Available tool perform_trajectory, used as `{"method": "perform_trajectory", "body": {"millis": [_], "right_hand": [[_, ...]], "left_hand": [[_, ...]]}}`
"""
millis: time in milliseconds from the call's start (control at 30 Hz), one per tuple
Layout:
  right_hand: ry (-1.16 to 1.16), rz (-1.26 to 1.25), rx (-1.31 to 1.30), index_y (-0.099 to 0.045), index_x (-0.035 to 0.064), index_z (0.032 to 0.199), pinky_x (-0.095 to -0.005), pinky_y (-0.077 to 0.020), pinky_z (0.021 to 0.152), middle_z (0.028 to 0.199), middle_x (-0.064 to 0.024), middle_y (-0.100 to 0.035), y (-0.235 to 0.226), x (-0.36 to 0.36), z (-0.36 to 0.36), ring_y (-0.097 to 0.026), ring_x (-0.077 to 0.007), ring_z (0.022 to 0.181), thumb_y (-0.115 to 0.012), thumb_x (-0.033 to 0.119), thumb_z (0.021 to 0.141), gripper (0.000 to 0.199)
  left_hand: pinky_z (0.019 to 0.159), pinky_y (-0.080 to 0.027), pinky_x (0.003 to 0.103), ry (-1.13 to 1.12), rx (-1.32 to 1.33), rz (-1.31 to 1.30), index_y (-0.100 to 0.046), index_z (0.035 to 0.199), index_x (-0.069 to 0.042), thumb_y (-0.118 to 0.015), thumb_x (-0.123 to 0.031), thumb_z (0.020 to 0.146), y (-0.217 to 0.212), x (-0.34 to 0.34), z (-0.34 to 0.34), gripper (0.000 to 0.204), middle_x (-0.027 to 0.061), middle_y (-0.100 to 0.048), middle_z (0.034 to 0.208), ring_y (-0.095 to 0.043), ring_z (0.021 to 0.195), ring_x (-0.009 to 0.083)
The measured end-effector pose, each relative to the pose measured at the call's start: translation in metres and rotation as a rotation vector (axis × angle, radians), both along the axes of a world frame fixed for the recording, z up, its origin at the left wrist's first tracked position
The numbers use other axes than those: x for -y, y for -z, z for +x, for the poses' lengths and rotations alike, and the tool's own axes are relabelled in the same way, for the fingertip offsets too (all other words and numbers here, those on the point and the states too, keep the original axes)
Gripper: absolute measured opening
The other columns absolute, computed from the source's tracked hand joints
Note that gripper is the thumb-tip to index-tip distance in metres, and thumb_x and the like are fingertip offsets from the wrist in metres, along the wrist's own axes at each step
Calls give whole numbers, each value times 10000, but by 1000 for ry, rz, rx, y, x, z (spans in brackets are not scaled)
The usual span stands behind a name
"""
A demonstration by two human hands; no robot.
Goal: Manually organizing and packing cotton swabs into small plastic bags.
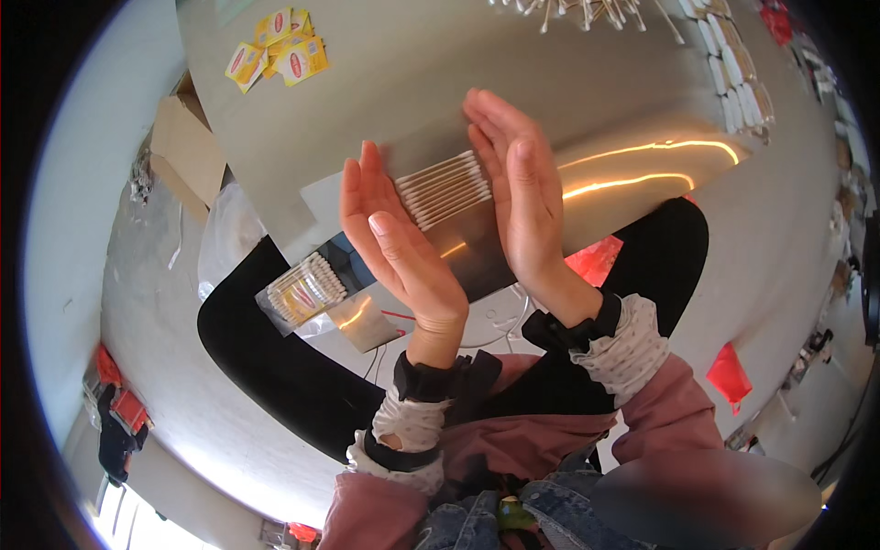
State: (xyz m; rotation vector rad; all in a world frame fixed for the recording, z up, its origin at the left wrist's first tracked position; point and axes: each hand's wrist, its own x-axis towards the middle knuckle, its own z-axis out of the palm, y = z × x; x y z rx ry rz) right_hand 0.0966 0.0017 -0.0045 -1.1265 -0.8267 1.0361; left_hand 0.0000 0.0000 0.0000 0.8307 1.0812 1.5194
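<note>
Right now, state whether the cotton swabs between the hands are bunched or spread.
Spread: the cotton swabs lie side by side.

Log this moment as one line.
cotton swabs: side by side on metal table | left hand: open, at left ends | right hand: open, at right ends | contact: unclear | yellow cards: table's far left

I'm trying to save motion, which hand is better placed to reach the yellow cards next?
Probably the left hand: it's open and nearer the yellow cards, toward the picture's upper left. The right hand sits farther off, across the row of cotton swabs.
</note>
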Motion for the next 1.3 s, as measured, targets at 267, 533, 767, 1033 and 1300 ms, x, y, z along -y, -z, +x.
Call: {"method": "perform_trajectory", "body": {"millis": [267, 533, 767, 1033, 1300], "right_hand": [[269, 62, 318, -493, 4, 1346, -356, -426, 1054, 1356, -126, -550, -9, -35, 60, -526, -221, 1266, -603, 177, 1004, 399], [459, -133, 1177, -583, 25, 1151, -403, -505, 879, 1164, -177, -610, 10, -94, 203, -587, -323, 1073, -753, 112, 819, 383], [369, -268, 1051, -632, 26, 971, -417, -523, 776, 920, -137, -682, 9, -109, 211, -657, -309, 895, -760, 130, 794, 243], [118, -597, 937, -666, 37, 852, -406, -531, 703, 791, -125, -690, -25, -40, 168, -682, -305, 789, -678, 66, 806, 55], [-279, -37, 1118, -598, 34, 901, -371, -499, 684, 824, -103, -621, -26, -29, 75, -621, -280, 781, -652, -13, 833, 99]], "left_hand": [[1208, -153, 523, 402, -1228, 185, -245, 1527, 56, -537, -378, 997, -13, 3, -13, 745, 225, -250, 1608, -196, 1509, 379], [1217, -123, 518, 603, -1725, 189, -216, 1536, 72, -558, -621, 896, -6, 14, -8, 1003, 231, -194, 1627, -148, 1523, 371], [1217, -121, 523, 589, -1710, 227, -219, 1533, 77, -565, -610, 899, -4, 14, -6, 997, 237, -204, 1621, -157, 1520, 378], [1216, -125, 526, 595, -1683, 204, -226, 1530, 80, -603, -573, 890, -4, 14, -11, 989, 238, -211, 1619, -165, 1520, 373], [1211, -139, 542, 538, -1566, 233, -219, 1524, 91, -623, -570, 879, 5, 14, -12, 1008, 270, -203, 1609, -172, 1511, 403]]}}
